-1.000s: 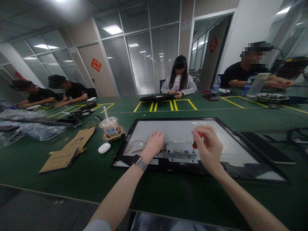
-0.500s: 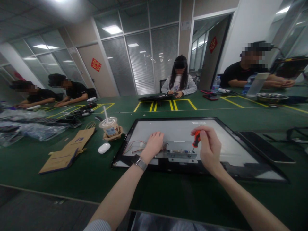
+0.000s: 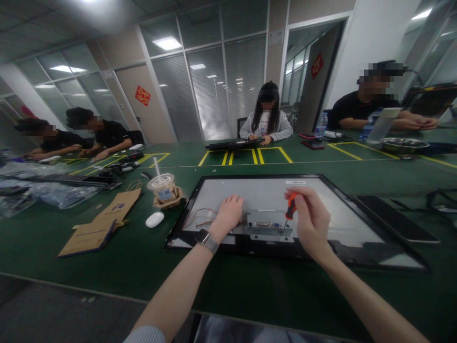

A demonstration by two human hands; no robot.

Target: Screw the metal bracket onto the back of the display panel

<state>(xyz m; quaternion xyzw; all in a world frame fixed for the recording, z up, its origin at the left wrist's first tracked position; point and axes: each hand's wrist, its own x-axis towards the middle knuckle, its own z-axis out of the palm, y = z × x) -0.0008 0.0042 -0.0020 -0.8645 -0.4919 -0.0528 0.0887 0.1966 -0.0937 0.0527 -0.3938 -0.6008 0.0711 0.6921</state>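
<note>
A large flat monitor panel [image 3: 342, 214] lies face down on the green table, with a small metal circuit-board cover [image 3: 268, 223] near its front edge. My right hand [image 3: 310, 220] is closed round a red-handled screwdriver [image 3: 291, 206], whose tip stands on the right end of that cover. My left hand [image 3: 227, 215] rests knuckles-up on the panel, fingers curled against the cover's left end. Thin coloured wires [image 3: 203, 216] run left from under it. A watch sits on my left wrist.
To the left stand a lidded drink cup with a straw [image 3: 163, 187], a white mouse [image 3: 154, 219] and a flattened brown paper bag [image 3: 102, 222]. A dark slab [image 3: 392, 218] lies right of the panel. Several other people sit at work along the far side.
My right hand's fingers have shifted slightly round the screwdriver handle, which stays upright on the same spot. My left hand has not moved.
</note>
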